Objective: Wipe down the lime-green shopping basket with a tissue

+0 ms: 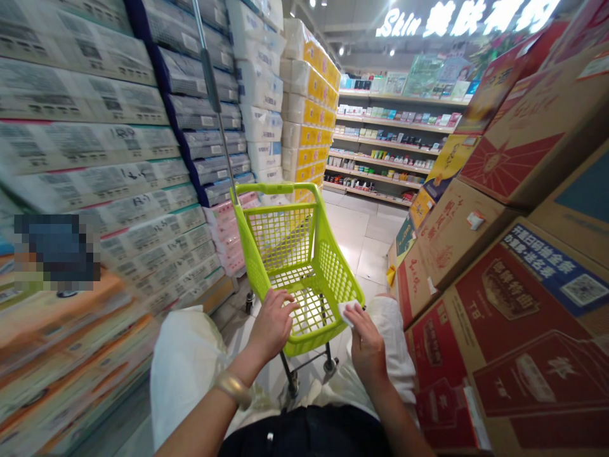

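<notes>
A lime-green shopping cart (pixel 328 270) with lattice basket walls stands upright between my knees, its handle on the far side. My left hand (pixel 272 320) is at the near left edge of the basket, fingers bent over the rim; a gold bracelet sits on that wrist. At the near right corner, my right hand (pixel 365 343) presses a folded white wipe (pixel 347 311) against the rim. Whether the wipe is paper or cloth, I cannot tell. The cart's basket holds nothing that I can see.
Stacked packs (pixel 137 146) line the left side, with yellow-and-white packs (pixel 309 114) farther along. Cardboard boxes (pixel 476 273) are piled close on the right. Shelves of small products (pixel 380 139) stand across the tiled floor (pixel 361 228). A metal pole (pixel 212 82) rises from the cart's left side.
</notes>
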### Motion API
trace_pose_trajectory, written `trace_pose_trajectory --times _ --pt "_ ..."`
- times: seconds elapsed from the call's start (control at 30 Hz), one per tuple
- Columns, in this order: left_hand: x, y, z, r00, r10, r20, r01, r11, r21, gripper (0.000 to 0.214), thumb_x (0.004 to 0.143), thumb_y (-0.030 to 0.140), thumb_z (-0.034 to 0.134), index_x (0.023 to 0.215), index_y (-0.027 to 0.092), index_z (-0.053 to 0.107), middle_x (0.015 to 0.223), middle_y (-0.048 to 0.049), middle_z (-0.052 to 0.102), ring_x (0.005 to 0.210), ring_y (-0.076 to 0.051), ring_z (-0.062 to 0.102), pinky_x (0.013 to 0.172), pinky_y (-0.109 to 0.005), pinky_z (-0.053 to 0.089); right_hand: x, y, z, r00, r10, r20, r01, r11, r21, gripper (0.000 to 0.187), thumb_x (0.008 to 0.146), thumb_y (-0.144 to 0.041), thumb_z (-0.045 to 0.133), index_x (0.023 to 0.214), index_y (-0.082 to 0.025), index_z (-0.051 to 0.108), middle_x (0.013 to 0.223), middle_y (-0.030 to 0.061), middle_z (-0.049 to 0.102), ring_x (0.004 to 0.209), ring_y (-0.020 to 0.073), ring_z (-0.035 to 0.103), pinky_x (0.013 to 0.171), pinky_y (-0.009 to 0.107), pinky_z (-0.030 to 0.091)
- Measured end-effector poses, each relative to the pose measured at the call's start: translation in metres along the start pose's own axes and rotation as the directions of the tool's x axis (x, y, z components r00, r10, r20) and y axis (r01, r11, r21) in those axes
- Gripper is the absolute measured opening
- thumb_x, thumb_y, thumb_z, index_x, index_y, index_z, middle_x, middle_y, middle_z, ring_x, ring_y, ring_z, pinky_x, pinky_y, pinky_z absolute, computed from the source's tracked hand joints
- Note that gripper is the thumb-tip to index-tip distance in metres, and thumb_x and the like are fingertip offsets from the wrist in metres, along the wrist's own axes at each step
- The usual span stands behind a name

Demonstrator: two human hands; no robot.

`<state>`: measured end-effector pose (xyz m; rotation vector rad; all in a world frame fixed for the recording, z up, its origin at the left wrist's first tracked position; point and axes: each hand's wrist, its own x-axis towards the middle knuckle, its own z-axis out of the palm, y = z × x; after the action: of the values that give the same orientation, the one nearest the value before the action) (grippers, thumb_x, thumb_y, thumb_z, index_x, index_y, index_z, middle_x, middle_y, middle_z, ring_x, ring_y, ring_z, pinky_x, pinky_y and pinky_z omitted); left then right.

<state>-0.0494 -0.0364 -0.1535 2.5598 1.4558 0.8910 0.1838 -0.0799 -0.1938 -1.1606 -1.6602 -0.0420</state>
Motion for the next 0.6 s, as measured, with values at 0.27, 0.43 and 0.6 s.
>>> trace_pose_trajectory --times 0.27,0.43,0.6 --pt "0.0 -0.001 0.0 1.0 -0.003 0.005 0.003 1.0 -0.007 0.041 0.08 0.007 0.041 0.104 0.02 0.071 0.107 -0.0084 0.063 0.119 -0.028 0.048 0.113 -0.061 0.029 -0.006 -0.036 0.012 0.943 -0.213 0.255 0.181 0.973 0.144 0.042 0.093 -0.009 0.042 0.123 -0.027 0.065 0.12 0.0044 0.071 0.124 0.0194 0.059 0.105 0.041 0.049" --pt "-0.002 -0.003 0.0 1.0 -0.003 0.002 0.003 1.0 -0.015 0.041 0.08 0.007 0.041 0.104 0.021 0.071 0.108 -0.0081 0.063 0.118 -0.027 0.048 0.114 -0.06 0.029 -0.001 -0.003 -0.001 1.0 -0.004 0.03 0.004 1.0 0.021 0.039 0.093 -0.01 0.041 0.119 -0.023 0.068 0.117 0.0081 0.072 0.121 0.0228 0.061 0.104 0.047 0.05" --pt "-0.001 -0.001 0.001 1.0 0.001 -0.018 -0.002 1.0 -0.018 0.04 0.08 0.007 0.041 0.104 0.021 0.071 0.107 -0.008 0.063 0.118 -0.027 0.048 0.114 -0.06 0.029 -0.008 -0.017 0.006 0.991 -0.07 0.114 0.065 0.997 0.049 0.042 0.092 -0.008 0.041 0.123 -0.025 0.065 0.121 0.0068 0.07 0.125 0.0221 0.058 0.104 0.045 0.05"
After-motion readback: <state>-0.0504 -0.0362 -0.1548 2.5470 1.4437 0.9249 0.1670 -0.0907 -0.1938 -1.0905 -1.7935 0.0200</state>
